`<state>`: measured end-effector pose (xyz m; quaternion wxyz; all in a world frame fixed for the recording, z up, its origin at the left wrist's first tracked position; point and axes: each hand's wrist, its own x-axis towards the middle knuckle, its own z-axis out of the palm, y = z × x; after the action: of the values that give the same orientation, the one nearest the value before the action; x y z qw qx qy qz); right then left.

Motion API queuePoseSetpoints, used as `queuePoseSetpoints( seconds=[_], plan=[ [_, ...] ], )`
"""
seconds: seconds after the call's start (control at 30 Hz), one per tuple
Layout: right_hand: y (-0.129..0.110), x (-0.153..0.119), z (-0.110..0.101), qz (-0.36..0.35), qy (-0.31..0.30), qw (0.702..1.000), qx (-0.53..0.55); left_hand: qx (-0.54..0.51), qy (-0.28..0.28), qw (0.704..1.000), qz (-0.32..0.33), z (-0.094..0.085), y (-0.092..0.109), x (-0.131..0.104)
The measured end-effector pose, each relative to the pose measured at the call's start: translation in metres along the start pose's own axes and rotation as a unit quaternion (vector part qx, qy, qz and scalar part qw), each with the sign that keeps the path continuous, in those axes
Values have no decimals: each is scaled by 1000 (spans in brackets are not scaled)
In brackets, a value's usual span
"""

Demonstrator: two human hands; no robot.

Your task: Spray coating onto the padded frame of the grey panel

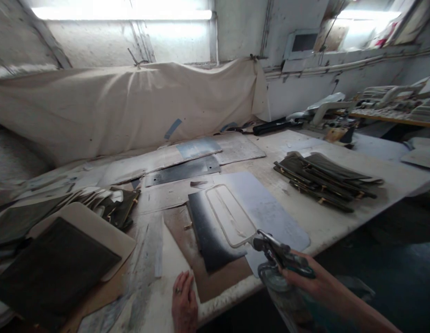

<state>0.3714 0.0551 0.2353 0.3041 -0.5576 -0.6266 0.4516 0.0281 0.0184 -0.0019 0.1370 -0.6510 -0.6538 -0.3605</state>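
My right hand (300, 273) is wrapped round a spray gun (280, 254) with a cup below it. The nozzle points left, close to the near right corner of a pale panel with a rounded rectangular outline (232, 215). That panel lies on a black sheet (204, 231), its dark colour fading to grey beside the outline. Beneath are a brown piece (222, 282) and a pale board with rounded corners (280, 222). My left hand (185, 298), with a ring, lies flat at the table's near edge, fingertips by the brown piece's left edge.
Dark green pieces with brass-coloured zips (326, 178) are stacked at the right. More dark pieces (62, 263) and pale boards (83, 226) pile up at the left. A beige cloth (132, 111) hangs behind the worktable (256, 159). A black strip (183, 171) lies further back.
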Motion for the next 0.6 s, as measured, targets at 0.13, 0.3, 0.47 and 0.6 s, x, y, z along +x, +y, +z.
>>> queuePoseSetpoints(
  seconds=[0.13,0.3,0.47,0.6],
  plan=[
    [19,2,-8,7,18,1000,-15,0,-11,1000,-13,-2,3,-1],
    [31,-16,-27,19,42,999,-25,8,-23,1000,-13,-4,7,-1],
    [19,-30,-17,-29,-65,997,-24,1,-21,1000,-12,-3,12,2],
    [6,-32,-3,-91,-94,991,11,-7,-27,1000,-11,-5,16,4]
  ],
)
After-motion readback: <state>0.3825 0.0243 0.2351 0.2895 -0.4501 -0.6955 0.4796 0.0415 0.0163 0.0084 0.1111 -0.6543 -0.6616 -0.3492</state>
